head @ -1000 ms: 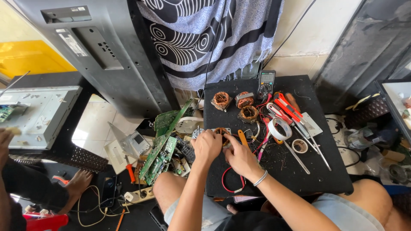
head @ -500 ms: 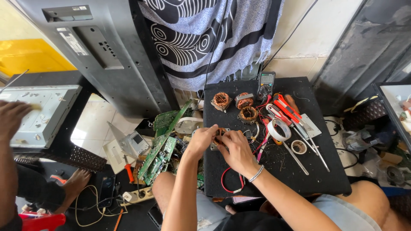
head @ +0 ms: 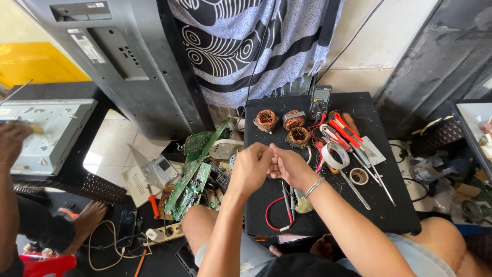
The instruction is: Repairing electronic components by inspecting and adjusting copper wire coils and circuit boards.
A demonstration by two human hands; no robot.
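Two hands meet above the near-middle of the black board that I see lying across the lap. My left hand is curled into a loose fist, fingers folded in and pressed toward those of the right hand, whose fingertips close against the left from the other side. Whatever is pinched between them is too small and too hidden for me to tell; I can only say the fingers are bunched together, not spread. A bead bracelet sits on the right wrist.

Just under the hands on the board lie a loop of red wire, a couple of thin probes or screwdrivers, and a small tuft of fibre. Farther up the board I see three copper-wound coils, near one another, with a multimeter at the far edge. To the right of the hands are a roll of white tape, a smaller tape ring, red-handled cutters and a long metal tool.

Left of the board, green circuit boards lean in a heap on the floor, beside a power strip. Behind stands a grey television back panel. At the far left edge another person's hand hovers by a grey metal chassis.
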